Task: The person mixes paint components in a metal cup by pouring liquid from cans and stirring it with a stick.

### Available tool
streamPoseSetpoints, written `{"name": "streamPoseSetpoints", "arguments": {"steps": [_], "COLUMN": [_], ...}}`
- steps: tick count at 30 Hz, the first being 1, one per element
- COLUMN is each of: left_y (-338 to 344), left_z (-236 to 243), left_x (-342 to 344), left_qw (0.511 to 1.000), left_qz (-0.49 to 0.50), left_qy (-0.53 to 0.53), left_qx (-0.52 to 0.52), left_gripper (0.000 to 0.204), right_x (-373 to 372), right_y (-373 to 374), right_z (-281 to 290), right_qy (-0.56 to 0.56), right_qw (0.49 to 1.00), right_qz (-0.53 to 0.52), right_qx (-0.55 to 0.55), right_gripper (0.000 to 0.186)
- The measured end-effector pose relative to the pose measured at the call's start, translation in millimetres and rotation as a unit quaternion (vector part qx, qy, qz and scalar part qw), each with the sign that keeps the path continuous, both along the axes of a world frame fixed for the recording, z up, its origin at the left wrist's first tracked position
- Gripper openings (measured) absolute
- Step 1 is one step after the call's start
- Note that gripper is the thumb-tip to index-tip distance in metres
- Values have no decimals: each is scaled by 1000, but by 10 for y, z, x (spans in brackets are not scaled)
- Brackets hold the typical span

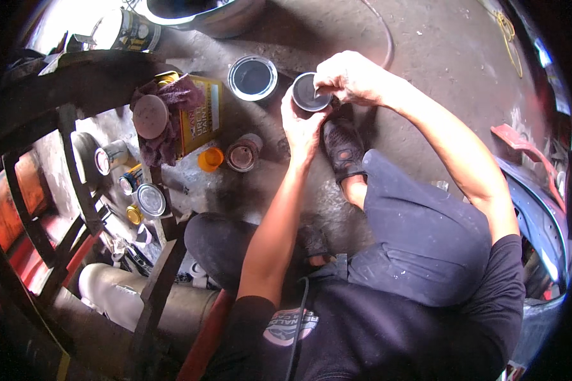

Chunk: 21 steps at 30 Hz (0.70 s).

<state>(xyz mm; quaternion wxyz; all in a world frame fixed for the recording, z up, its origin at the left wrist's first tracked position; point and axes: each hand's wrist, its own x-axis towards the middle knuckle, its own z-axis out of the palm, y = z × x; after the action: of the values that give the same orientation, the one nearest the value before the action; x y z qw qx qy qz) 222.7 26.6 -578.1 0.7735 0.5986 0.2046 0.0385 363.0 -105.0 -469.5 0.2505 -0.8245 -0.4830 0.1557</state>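
Observation:
My left hand (304, 132) is wrapped round a small round cup (296, 95) with a dark inside, held up in front of me. Over its right side reaches my right hand (353, 77), fingers pinched together at the rim and dipping slightly inside. Whatever those fingers hold, if anything, is hidden. Just left of the cup, on the floor, stands an open can (253, 98) of dark liquid. Nearer to me are a smaller used can (253, 143) and an orange plastic cup (211, 160).
A yellow rectangular tin (211, 114) with a purple rag (159, 146) and a round pad (150, 117) stands at left, beside a dark metal frame (76, 165). A round lid (150, 200) lies nearby. A hose (388, 38) crosses the far floor; a blue panel (534, 216) is at right.

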Motion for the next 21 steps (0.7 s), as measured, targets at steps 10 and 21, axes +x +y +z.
{"name": "streamPoseSetpoints", "arguments": {"steps": [10,21], "left_y": [-26,-7], "left_z": [-55,54], "left_x": [-1,-10], "left_qw": [1000,999], "left_qz": [14,12], "left_qy": [18,-4], "left_qx": [2,-35], "left_gripper": [85,85], "right_x": [12,7], "right_y": [-18,16], "right_z": [-69,-41], "right_qy": [-47,-39], "right_qw": [997,999], "right_qz": [-17,-13], "right_qx": [-66,13], "right_gripper": [17,16]}}
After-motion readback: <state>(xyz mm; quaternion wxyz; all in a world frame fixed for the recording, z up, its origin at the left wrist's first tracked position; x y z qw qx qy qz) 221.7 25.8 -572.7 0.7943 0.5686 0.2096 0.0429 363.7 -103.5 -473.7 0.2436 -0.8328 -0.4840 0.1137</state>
